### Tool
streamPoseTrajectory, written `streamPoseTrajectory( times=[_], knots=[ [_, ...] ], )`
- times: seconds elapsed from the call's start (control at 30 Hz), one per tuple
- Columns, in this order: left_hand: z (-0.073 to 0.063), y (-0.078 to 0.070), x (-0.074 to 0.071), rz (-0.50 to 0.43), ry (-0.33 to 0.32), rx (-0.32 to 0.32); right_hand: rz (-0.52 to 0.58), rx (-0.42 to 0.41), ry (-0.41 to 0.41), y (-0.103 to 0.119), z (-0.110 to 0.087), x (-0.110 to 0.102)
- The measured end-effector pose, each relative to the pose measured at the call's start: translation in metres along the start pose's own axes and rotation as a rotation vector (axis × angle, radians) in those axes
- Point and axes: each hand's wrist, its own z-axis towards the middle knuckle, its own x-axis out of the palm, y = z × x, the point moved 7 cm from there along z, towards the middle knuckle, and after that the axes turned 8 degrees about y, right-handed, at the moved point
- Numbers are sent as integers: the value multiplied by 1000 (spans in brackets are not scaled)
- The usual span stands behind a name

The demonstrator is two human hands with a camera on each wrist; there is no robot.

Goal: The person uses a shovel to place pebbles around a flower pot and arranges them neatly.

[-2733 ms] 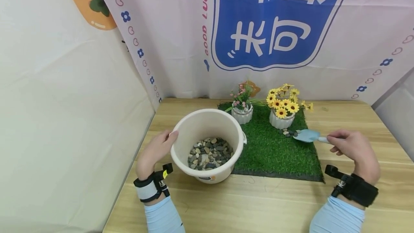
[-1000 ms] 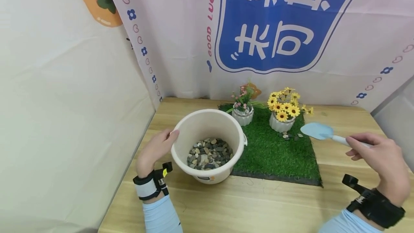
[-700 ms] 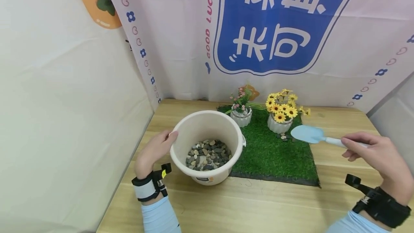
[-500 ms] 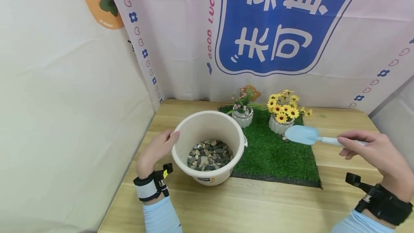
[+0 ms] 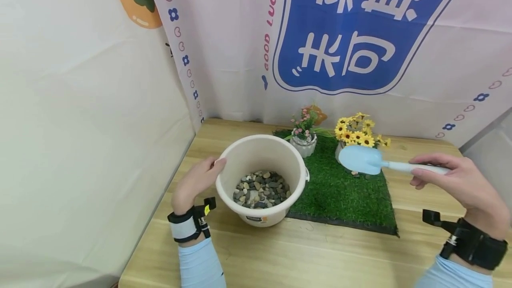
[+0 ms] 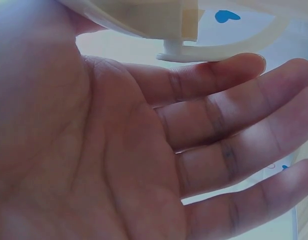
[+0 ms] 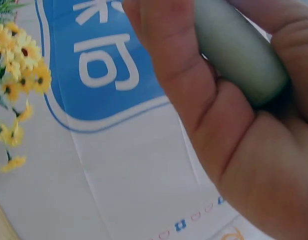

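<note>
In our right grip (image 5: 460, 179) we hold the blue shovel (image 5: 362, 160). Our left grip (image 5: 196, 183) pinches the bucket rim (image 5: 300, 159); little stones (image 5: 264, 188) lie inside, below that grip.

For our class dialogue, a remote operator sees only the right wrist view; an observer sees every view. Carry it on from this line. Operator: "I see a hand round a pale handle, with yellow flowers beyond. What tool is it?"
Observer: A trowel; the head view shows its broad, light blue blade.
Operator: What is the left hand doing?
Observer: It holds the rim of a whitish bucket.
Operator: Is anything inside the bucket?
Observer: Yes, dark and light stones lie over its bottom.
</note>
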Motion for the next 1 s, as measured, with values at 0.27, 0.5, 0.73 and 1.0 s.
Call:
streamPoseTrajectory(
  times=[0.27, 0.5, 0.73, 1.0],
  knots=[
    [-3, -4, -3, 6, -11, 9, -107, -28, 176, 39, 24, 18],
    [-4, -3, -1, 0, -3, 7, -146, -181, 291, 71, 40, 36],
    [-2, -3, -1, 5, -10, 10, -147, -259, 351, 89, 47, 46],
    [-3, -3, -2, 9, -5, 3, -152, -290, 402, 105, 58, 58]
  ],
)
